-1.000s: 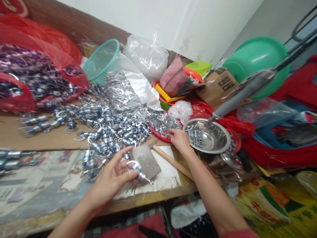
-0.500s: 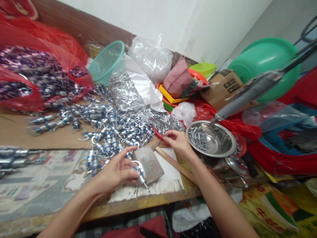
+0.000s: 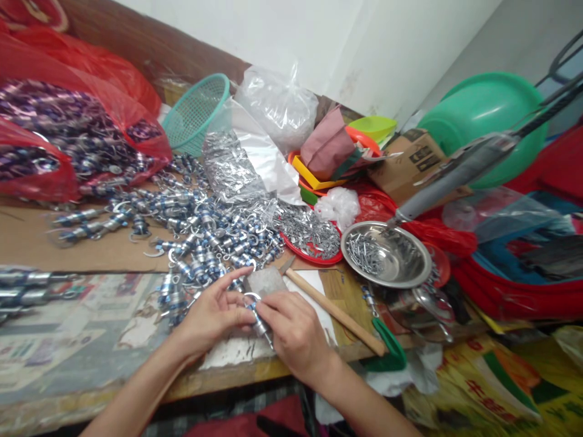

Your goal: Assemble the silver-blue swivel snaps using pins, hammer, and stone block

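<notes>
My left hand (image 3: 221,309) is closed around a silver-and-blue metal part with a curved hook (image 3: 259,318), pinching it between thumb and fingers. My right hand (image 3: 296,331) meets the same part from the right, its thumb and fingertips pressed together at the blue band. Whatever tiny piece those fingertips may hold is hidden. Beneath both hands lies a grey metal block (image 3: 266,281), partly covered. A hammer with a wooden handle (image 3: 334,309) rests just right of the block. Many similar hooked parts (image 3: 204,233) are heaped behind my left hand.
Small metal strips fill a red tray (image 3: 314,262). Right of it stands a steel bowl (image 3: 412,280) of pins, with a grey-handled tool (image 3: 423,194) hanging over it. A green handle (image 3: 392,349) juts past the table edge. A red bag (image 3: 150,145) holds more parts.
My right hand has come from the red tray back to the hooked part in my left hand. My left hand has stayed nearly still. The tray and hammer handle are now uncovered.
</notes>
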{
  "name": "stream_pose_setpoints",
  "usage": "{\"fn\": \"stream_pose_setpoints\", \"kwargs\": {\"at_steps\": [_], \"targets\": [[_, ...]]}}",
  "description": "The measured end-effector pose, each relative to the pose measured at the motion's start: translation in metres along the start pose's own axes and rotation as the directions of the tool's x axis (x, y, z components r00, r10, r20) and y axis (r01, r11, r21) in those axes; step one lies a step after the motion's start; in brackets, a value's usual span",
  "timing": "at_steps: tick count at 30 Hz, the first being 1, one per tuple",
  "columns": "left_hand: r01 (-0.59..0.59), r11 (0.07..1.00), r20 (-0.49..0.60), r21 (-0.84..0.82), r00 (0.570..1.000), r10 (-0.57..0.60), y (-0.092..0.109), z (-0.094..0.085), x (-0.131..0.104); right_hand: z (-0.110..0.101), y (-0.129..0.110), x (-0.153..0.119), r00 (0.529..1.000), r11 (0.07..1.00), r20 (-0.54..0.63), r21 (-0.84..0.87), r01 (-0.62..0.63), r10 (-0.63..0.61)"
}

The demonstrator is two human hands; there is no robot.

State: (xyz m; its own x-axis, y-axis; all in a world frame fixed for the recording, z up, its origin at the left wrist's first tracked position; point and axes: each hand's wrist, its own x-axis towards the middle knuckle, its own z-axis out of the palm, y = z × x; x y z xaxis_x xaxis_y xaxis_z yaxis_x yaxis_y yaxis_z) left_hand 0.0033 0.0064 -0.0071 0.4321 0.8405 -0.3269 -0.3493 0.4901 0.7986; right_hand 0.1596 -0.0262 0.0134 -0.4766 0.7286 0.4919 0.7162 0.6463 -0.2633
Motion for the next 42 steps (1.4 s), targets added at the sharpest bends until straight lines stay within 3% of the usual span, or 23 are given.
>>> {"fn": "stream_pose_setpoints", "kwargs": {"at_steps": [11, 18, 22, 26, 30, 32, 35, 38, 40, 42], "targets": [[0.008, 1.0, -0.06, -0.009, 0.998, -0.009, 0.001, 0.003, -0.001, 0.002, -0.023, -0.025, 0.967, 0.967, -0.026, -0.033, -0.253, 0.252], [0.025, 1.0, -0.065, 0.016, 0.998, -0.024, 0.002, 0.003, -0.001, -0.006, -0.008, -0.009, 0.95, 0.949, 0.04, 0.049, -0.311, 0.309], [0.005, 1.0, -0.07, 0.019, 0.998, -0.003, 0.001, 0.002, 0.0, -0.011, 0.005, 0.004, 0.946, 0.957, 0.181, 0.059, -0.283, 0.269], [0.01, 1.0, -0.081, 0.009, 0.997, -0.009, 0.0, 0.002, 0.0, -0.013, 0.003, 0.008, 0.952, 0.973, 0.202, -0.021, -0.231, 0.231], [0.02, 0.999, -0.066, 0.036, 0.998, -0.017, 0.002, 0.002, -0.001, -0.016, -0.003, 0.014, 0.947, 0.984, 0.29, -0.151, -0.097, 0.138], [0.013, 0.999, -0.052, 0.05, 0.999, -0.011, 0.004, 0.002, -0.002, -0.018, -0.001, 0.018, 0.94, 0.991, 0.321, -0.109, -0.082, 0.113], [0.002, 0.998, -0.043, 0.062, 0.999, 0.001, 0.004, 0.002, -0.002, -0.018, 0.012, 0.023, 0.928, 0.952, 0.303, 0.147, -0.269, 0.216], [-0.002, 0.998, -0.041, 0.064, 0.999, 0.004, 0.003, 0.002, -0.002, -0.017, 0.021, 0.026, 0.845, 0.77, 0.381, 0.378, -0.513, 0.376], [-0.009, 0.998, -0.035, 0.068, 0.999, 0.012, 0.003, 0.002, -0.001, -0.015, 0.022, 0.027, 0.811, 0.718, 0.45, 0.414, -0.56, 0.373], [-0.02, 0.997, -0.03, 0.077, 0.999, 0.023, 0.003, 0.002, -0.001, -0.014, 0.019, 0.028, 0.827, 0.755, 0.444, 0.392, -0.526, 0.346]]}}
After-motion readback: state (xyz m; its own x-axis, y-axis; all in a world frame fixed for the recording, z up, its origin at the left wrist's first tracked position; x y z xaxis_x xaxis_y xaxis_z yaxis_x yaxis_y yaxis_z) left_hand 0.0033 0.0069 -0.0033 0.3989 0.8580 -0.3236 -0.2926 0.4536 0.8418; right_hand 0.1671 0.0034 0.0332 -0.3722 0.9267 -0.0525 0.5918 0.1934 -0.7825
